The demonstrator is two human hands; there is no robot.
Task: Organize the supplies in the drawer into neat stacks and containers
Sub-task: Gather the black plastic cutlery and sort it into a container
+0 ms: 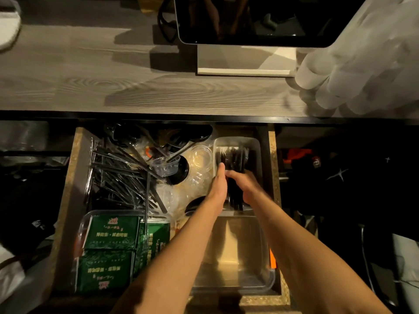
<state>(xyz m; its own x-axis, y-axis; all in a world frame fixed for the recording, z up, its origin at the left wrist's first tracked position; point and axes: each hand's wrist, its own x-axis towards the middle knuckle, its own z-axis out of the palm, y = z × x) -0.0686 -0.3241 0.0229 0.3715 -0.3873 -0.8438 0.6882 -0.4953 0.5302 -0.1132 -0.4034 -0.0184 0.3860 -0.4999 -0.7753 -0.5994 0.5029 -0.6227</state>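
Open drawer (68,200), black plastic cutlery (233,158) bunched in a clear tray (256,143) at back right, wrapped black utensils (118,177) strewn left, green packets (108,252) stacked in a clear container (82,223) front left

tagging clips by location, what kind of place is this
Probably a cafe or takeaway counter: a drawer of black plastic cutlery, clear sauce cups, green packets, and a counter screen above.

The open drawer (68,200) holds wrapped black cutlery (118,177), green packets (108,252) and clear containers (238,257).
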